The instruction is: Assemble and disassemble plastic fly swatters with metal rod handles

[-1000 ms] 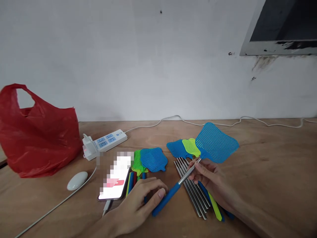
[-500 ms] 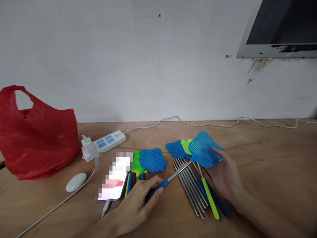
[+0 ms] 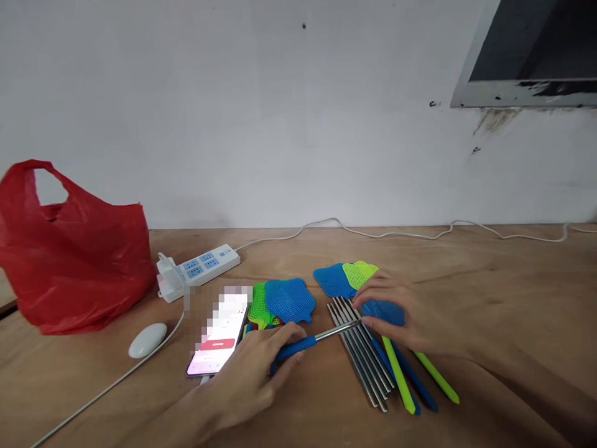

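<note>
My left hand (image 3: 254,379) is closed round the blue grip of a fly swatter (image 3: 321,339) whose steel rod runs right across a pile of swatters. My right hand (image 3: 405,314) lies over the blue mesh head of that same swatter, fingers curled on it, pressing it down. Beneath lies the right pile of swatters (image 3: 368,361), with steel rods, blue and lime handles, and blue and lime heads (image 3: 347,278) at the far end. A second pile of folded swatters (image 3: 282,302) with blue and green heads sits just left of it.
A phone (image 3: 219,342) with a lit screen lies left of my left hand, a cable running from it. A white mouse (image 3: 147,340), a white power strip (image 3: 198,269) and a red plastic bag (image 3: 69,249) stand at the left. White cables trail along the wall.
The raised blue swatter has come down onto the right pile. My right hand moved from its rod to cover its head, and my left hand closed on its grip.
</note>
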Motion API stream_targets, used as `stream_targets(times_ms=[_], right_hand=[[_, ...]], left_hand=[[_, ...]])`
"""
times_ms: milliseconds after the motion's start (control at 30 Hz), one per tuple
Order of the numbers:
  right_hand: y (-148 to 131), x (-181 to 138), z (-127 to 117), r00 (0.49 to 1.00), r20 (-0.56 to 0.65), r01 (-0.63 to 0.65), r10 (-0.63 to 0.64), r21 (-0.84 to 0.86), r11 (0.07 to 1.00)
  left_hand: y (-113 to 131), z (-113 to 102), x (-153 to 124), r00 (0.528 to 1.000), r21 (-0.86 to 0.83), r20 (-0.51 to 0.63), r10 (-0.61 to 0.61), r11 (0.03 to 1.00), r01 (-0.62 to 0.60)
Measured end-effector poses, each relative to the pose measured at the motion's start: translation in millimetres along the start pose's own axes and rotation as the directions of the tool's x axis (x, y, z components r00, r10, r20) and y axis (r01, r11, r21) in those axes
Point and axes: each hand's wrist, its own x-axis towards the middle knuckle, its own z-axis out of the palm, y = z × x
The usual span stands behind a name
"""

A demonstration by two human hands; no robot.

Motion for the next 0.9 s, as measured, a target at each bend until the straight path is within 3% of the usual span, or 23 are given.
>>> stream_targets(times_ms=[100,267,433,633,900], right_hand=[[4.9,3.4,6.1,0.983,0.181,0.021,-0.030,0.053,0.998],[-4.9,5.5,13.4,0.951,0.306,-0.056,0.032,0.071,0.996],[-6.4,2.8,18.8,0.946,0.296,-0.129,0.135,-0.038,0.991],[-9.3,0.9,21.9,0.944,0.313,-0.103,0.109,-0.035,0.994],[-30.9,1.5,33.7,0.976,0.189,0.134,-0.111,-0.111,0.985]], left_hand=[[-2.0,-7.9,-3.5,0.995,0.068,0.055,0.088,0.993,-0.092],[-6.2,-11.5,-4.8,0.986,0.125,0.084,0.146,0.980,-0.156],[-9.6,-8.8,-5.3,0.989,0.111,0.078,0.129,0.984,-0.138],[-0.7,-8.4,-6.1,0.992,0.164,0.095,0.089,0.981,-0.104],[18.7,2.5,4.4,0.977,0.232,0.212,-0.012,0.972,-0.038]])
